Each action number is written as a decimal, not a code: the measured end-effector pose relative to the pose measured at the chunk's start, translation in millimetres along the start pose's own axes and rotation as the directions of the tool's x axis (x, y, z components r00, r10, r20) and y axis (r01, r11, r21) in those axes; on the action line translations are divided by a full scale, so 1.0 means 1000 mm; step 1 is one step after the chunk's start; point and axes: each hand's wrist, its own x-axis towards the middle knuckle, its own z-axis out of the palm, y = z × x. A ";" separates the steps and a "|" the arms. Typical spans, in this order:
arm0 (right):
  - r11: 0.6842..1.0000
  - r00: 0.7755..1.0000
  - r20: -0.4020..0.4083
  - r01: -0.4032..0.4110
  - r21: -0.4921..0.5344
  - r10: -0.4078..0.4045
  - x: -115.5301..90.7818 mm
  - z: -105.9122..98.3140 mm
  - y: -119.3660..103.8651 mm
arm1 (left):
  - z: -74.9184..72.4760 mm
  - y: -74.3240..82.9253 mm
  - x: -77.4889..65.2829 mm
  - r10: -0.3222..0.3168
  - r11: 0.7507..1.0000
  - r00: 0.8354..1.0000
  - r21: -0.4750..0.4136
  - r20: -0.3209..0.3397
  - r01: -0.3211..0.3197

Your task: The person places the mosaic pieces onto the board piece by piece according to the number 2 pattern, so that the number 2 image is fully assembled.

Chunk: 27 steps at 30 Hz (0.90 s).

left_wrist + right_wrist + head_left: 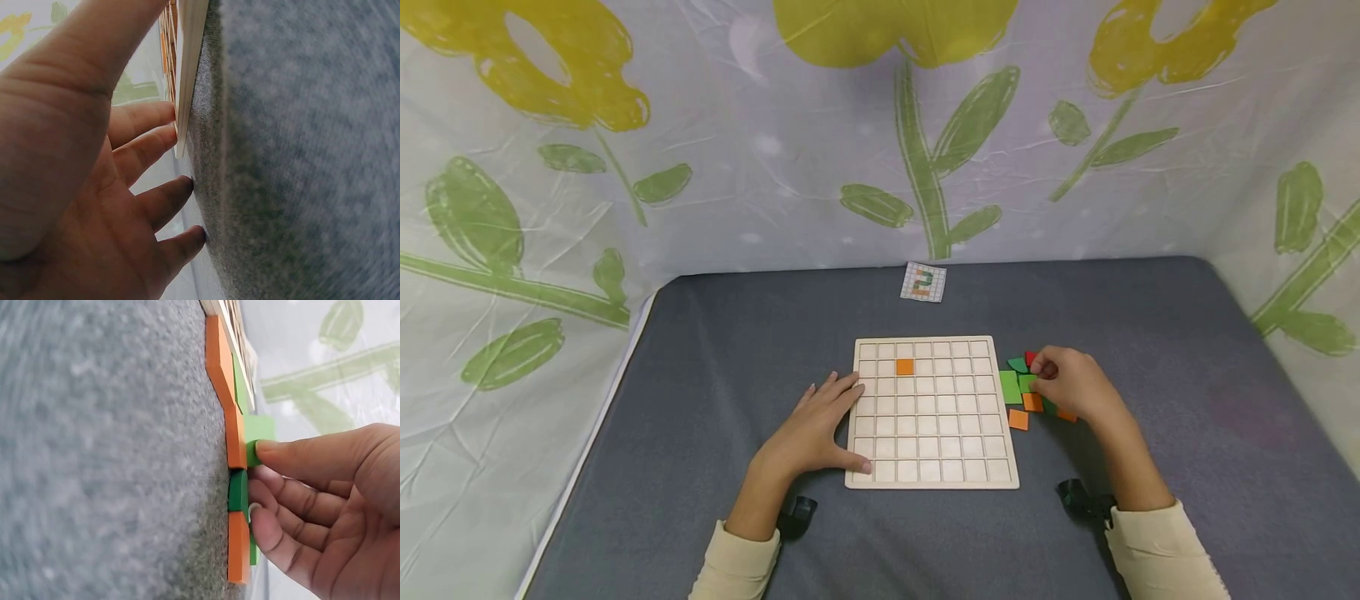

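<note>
A pale wooden grid board point(938, 429) lies flat on the dark cloth, with one orange square tile point(905, 367) in an upper cell. Fingers spread, my left hand point(820, 429) rests on the board's left edge, thumb at the lower left corner. In the left wrist view, two fingertips point(167, 111) touch the board's edge. To the right of the board, my right hand point(1078, 385) reaches into a cluster of coloured tiles. Its thumb and curled fingers pinch a light green tile point(260, 427), raised on edge above an orange tile point(235, 437). The hand hides part of the cluster.
A small printed card point(922, 282) with a coloured grid figure lies beyond the board. Beside the board are another light green tile point(1011, 387), a red piece point(1031, 357), a dark green piece point(1017, 365) and several orange squares. A flower-printed curtain point(737, 192) stands behind the table.
</note>
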 end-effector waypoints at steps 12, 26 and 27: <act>0.995 0.999 0.022 0.029 0.097 -0.032 0.000 -0.002 0.005 | 0.000 0.000 0.000 0.008 1.000 1.000 0.007 0.004 -0.008; 0.961 0.996 0.089 -0.021 0.276 -0.004 0.003 -0.002 0.002 | 0.001 -0.001 -0.001 0.000 1.000 1.000 -0.007 -0.004 0.000; 0.960 0.996 0.092 -0.020 0.281 -0.007 0.003 -0.002 0.001 | 0.001 -0.001 -0.001 -0.001 1.000 1.000 -0.008 -0.005 0.001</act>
